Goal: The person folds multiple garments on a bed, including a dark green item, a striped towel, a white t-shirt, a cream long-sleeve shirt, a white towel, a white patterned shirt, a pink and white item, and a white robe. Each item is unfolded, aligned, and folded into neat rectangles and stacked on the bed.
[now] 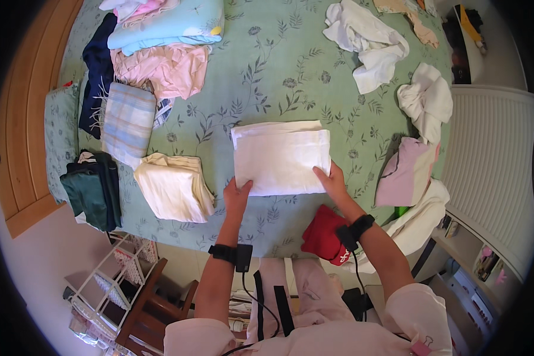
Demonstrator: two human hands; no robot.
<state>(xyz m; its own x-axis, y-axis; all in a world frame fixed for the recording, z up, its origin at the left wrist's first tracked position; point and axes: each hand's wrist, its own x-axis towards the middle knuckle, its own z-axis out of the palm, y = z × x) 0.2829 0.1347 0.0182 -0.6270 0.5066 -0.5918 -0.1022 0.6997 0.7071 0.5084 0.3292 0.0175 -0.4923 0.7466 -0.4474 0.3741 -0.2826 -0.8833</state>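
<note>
A folded white cloth (281, 157) lies in a flat rectangle on the green floral bedspread, near the front edge of the bed. At its near left corner my left hand (238, 196) grips it, thumb on top and fingers tucked beneath. My right hand (332, 178) holds the right side in the same way, with the fingers mostly hidden under the cloth. To the left sits a folded cream cloth stack (175, 187). Close to my right forearm is a red folded garment (326, 234) at the bed's edge.
Left of the bed's middle are a plaid fringed scarf (129, 121), dark folded clothes (92, 190), a pink cloth (166, 68) and a light blue quilt (172, 24). Rumpled white garments (370, 44) and a pale pink garment (404, 172) lie rightward. A white rack (110, 279) stands lower left.
</note>
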